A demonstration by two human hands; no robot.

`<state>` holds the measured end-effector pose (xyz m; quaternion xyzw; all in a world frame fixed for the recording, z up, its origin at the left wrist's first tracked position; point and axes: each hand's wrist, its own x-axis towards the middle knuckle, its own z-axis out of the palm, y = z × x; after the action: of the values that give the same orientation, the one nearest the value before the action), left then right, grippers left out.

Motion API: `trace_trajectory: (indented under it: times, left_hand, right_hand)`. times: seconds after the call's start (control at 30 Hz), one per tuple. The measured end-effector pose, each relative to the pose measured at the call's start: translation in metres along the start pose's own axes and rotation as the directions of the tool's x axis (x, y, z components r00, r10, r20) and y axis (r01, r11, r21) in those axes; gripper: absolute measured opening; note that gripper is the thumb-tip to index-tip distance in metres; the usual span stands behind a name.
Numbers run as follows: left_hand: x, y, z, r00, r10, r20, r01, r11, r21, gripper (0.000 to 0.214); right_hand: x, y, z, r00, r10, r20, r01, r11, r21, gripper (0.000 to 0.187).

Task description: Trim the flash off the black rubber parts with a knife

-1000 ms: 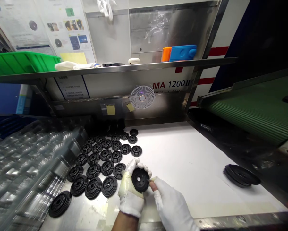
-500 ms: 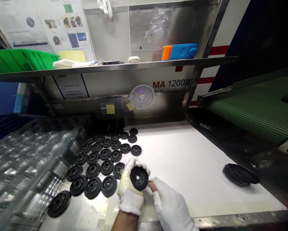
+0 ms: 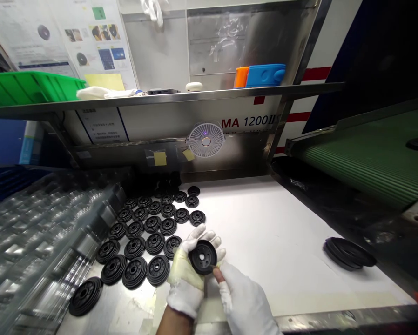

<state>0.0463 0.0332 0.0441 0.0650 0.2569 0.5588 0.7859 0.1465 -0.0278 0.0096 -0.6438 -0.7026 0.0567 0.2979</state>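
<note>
**Fingers (image 3: 209, 235) of the left hand (image 3: 186, 274) fan out behind the black disc (image 3: 202, 257)**

Since half a second ago the gloved left hand has spread its fingers wider behind the black disc, and both hands have slid slightly towards the near edge; the disc is held off the white table (image 3: 272, 223), holed face up, cupped between left thumb and splayed fingers; the right hand (image 3: 244, 300), also gloved, is narrowed to a pinch, its fingertips touching the disc's near right rim; whether anything thin sits in that pinch I cannot tell; just left of the hands lie rows of like discs (image 3: 153, 228); a lone disc (image 3: 86, 295) lies at near left beside clear plastic trays (image 3: 37, 232); a larger black ring stack (image 3: 348, 253) sits well apart at right, near the green conveyor belt (image 3: 376, 158); a small fan (image 3: 205, 139) stands at the far wall.
</note>
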Motion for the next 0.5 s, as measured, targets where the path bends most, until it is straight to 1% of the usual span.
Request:
trace_trajectory:
  times: [0.07, 0.17, 0.23, 0.3, 0.37, 0.4, 0.47, 0.5]
  left_hand:
    - [0.0, 0.0, 0.001, 1.0, -0.018, 0.004, 0.018, 0.999, -0.034, 0.019]
    - [0.005, -0.004, 0.006, 0.997, -0.009, -0.08, -0.001, 0.991, -0.132, 0.005]
    - [0.008, -0.006, 0.01, 0.99, -0.006, -0.141, -0.02, 0.982, -0.186, 0.005]
    - [0.009, -0.007, 0.011, 0.986, 0.035, -0.165, -0.07, 0.974, -0.214, 0.007]
    - [0.007, -0.006, 0.009, 0.986, 0.091, -0.138, -0.115, 0.978, -0.173, 0.015]
    - [0.005, -0.005, 0.007, 0.99, 0.092, -0.105, -0.106, 0.985, -0.135, 0.021]
    - [0.001, -0.002, 0.003, 0.998, 0.039, -0.045, -0.041, 0.997, -0.061, 0.03]
    - [0.0, -0.002, 0.001, 1.0, 0.004, -0.026, -0.005, 0.999, -0.04, 0.03]
  right_hand:
    - [-0.001, 0.004, -0.001, 1.0, 0.023, 0.0, -0.023, 1.0, -0.006, 0.025]
    - [-0.003, 0.001, 0.002, 1.0, 0.022, -0.021, -0.023, 0.999, -0.023, 0.026]
    - [-0.004, -0.004, 0.004, 0.999, 0.002, -0.038, -0.003, 1.0, -0.03, 0.027]
    - [-0.005, -0.008, 0.006, 0.999, -0.025, -0.046, 0.023, 0.999, -0.044, 0.028]
    - [-0.004, -0.008, 0.005, 0.998, -0.035, -0.042, 0.033, 0.999, -0.042, 0.028]
    - [-0.004, -0.007, 0.005, 0.999, -0.031, -0.035, 0.03, 0.999, -0.033, 0.028]
    - [-0.003, -0.002, 0.003, 1.0, -0.01, -0.018, 0.01, 1.0, -0.008, 0.028]
    - [-0.003, 0.001, 0.002, 1.0, 0.005, -0.008, -0.005, 1.0, 0.002, 0.027]
